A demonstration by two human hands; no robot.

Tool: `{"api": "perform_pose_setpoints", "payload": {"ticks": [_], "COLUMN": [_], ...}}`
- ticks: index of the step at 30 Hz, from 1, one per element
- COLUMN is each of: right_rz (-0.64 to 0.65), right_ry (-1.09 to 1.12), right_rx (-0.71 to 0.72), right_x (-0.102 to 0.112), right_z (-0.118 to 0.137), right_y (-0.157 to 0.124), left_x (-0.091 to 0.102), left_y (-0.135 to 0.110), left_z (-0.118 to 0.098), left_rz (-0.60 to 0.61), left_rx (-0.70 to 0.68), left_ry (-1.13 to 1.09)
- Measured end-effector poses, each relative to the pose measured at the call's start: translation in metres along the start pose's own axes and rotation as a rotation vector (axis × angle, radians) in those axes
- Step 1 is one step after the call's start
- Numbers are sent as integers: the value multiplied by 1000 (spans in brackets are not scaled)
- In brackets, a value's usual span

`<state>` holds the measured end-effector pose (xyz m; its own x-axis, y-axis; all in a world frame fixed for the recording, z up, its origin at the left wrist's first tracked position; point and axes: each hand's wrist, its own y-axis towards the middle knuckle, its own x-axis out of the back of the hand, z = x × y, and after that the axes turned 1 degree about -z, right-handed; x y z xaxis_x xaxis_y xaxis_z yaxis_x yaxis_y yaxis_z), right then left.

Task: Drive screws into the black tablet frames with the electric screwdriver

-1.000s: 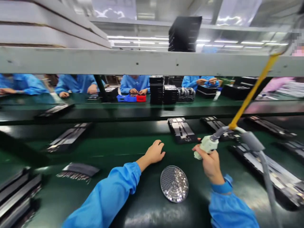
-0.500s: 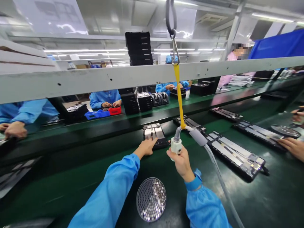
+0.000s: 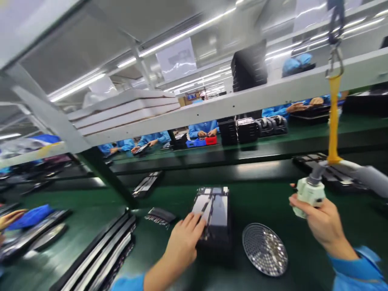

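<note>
My left hand (image 3: 183, 240) lies with its fingers stretched flat on the near left edge of a black tray holding a dark panel with metal parts (image 3: 214, 212), on the green belt. My right hand (image 3: 318, 218) is wrapped round the pale grip of a hanging power screwdriver (image 3: 309, 192), held upright off the belt at the right. A yellow strap (image 3: 333, 117) and a grey hose (image 3: 360, 173) run from the tool. A round perforated metal dish with small screws (image 3: 264, 249) lies between my hands.
Stacked black trays (image 3: 100, 254) lie at the lower left, with a small dark part (image 3: 160, 216) beside them. More trays ride the belt at the far right (image 3: 330, 167). A grey shelf beam (image 3: 242, 103) crosses overhead. People in blue coats work across the line.
My left hand has drawn the black tray nearer along the belt, left of the screw dish. My right hand keeps the screwdriver. The view has swung left and tilted.
</note>
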<state>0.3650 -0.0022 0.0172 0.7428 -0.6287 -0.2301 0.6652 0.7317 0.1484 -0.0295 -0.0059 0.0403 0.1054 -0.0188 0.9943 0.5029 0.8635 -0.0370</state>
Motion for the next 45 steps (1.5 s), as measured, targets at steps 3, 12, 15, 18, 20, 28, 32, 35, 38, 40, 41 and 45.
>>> {"api": "perform_pose_setpoints", "payload": {"ticks": [3,12,15,18,20,28,32,35,38,40,41,45], "right_rz": [-16,61,58,52,50,67,65,82,103,115,120,142], "right_ry": [-44,-58,-65,-70,-47,-22,-20,-46,-42,-26,-19,-17], "right_rx": [3,103,98,120,123,118,135,136,133,137,142,161], "right_x": [3,-1,-1,1,1,-4,-7,-10,-11,-12,-12,-9], "right_z": [6,17,15,14,14,23,24,22,21,21,21,19], "right_y": [-3,-12,-12,-10,-9,-13,-14,-15,-16,-17,-17,-16], "left_x": [-35,-34,-41,-49,-52,-27,-17,-25,-39,-49,-53,-65], "left_y": [-65,-4,13,12,10,20,45,75,105,119,124,133], "left_z": [0,107,128,131,130,116,69,28,1,-9,-12,-17], "left_rz": [60,-240,-222,-193,-179,-245,-249,-229,-225,-245,-258,-281], "left_rx": [-70,200,217,232,241,219,166,117,89,62,39,-111], "left_ry": [-85,-291,-247,-221,-236,-519,-724,-870,-946,-943,-930,-841]}}
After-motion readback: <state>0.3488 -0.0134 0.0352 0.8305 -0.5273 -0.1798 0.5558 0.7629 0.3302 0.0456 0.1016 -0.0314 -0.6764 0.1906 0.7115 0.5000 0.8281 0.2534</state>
